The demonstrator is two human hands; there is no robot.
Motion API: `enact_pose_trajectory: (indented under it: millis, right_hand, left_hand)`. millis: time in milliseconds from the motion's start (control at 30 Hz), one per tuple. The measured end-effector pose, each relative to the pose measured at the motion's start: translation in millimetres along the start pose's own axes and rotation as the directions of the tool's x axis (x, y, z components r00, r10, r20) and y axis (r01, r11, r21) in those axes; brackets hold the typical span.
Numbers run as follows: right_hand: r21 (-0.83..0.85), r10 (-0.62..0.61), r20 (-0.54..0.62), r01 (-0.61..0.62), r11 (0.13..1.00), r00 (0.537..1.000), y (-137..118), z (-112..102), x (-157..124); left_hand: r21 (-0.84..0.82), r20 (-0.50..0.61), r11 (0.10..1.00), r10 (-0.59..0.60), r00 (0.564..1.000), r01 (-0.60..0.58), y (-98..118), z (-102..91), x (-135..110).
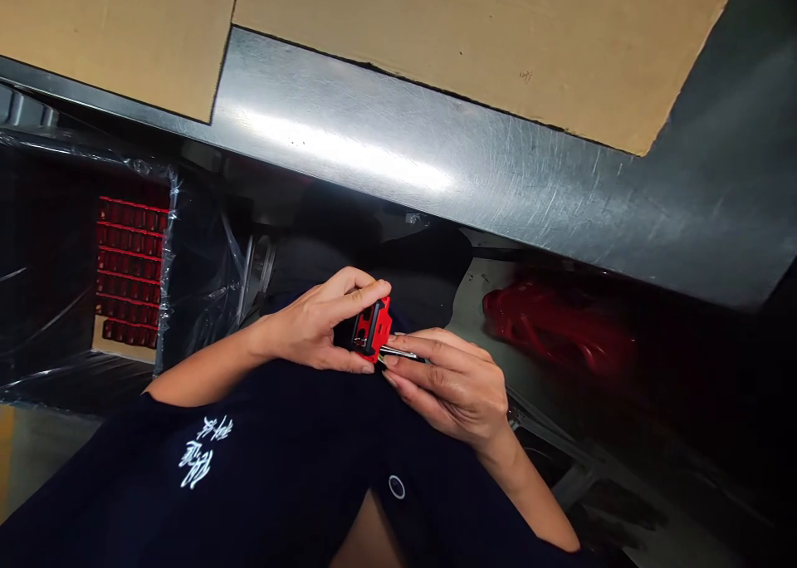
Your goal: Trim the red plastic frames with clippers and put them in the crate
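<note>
My left hand pinches a small red and black plastic part between thumb and forefinger, held over my lap below the table edge. My right hand is closed on a thin metal pin-like tool whose tip touches the lower side of the red part. Both hands meet just above my dark blue shirt, which carries white lettering.
A scratched metal table edge crosses the view above the hands, with sheets of cardboard on top. At left a plastic-wrapped bin holds a tray of red parts. A red object lies under the table at right.
</note>
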State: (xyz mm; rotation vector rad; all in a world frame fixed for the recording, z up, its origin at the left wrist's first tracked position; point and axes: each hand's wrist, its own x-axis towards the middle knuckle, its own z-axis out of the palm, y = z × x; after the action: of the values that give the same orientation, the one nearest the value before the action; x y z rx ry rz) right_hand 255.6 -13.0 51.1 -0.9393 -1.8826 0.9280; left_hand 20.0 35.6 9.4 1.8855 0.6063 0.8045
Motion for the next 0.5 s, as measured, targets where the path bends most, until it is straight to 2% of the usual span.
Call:
enact_pose_trajectory:
  millis: [167, 333, 500]
  right_hand:
    - [0.006, 0.0, 0.027, 0.0, 1.0, 1.0, -0.2, -2.1, -1.2]
    - [-0.057, -0.016, 0.028, 0.018, 0.998, 0.999, -3.3, -2.1, -0.2]
    - [-0.062, -0.044, -0.012, 0.043, 0.997, 0.999, -6.0, 0.5, 1.8]
  left_hand:
    - [-0.008, 0.038, 1.0, -0.021, 0.999, 0.021, 0.0, -1.1, -2.7]
    - [0.023, 0.02, 0.999, -0.043, 0.999, 0.043, 0.5, -0.2, -4.9]
    - [0.053, -0.03, 0.999, -0.013, 0.999, 0.014, 1.2, 0.8, -4.3]
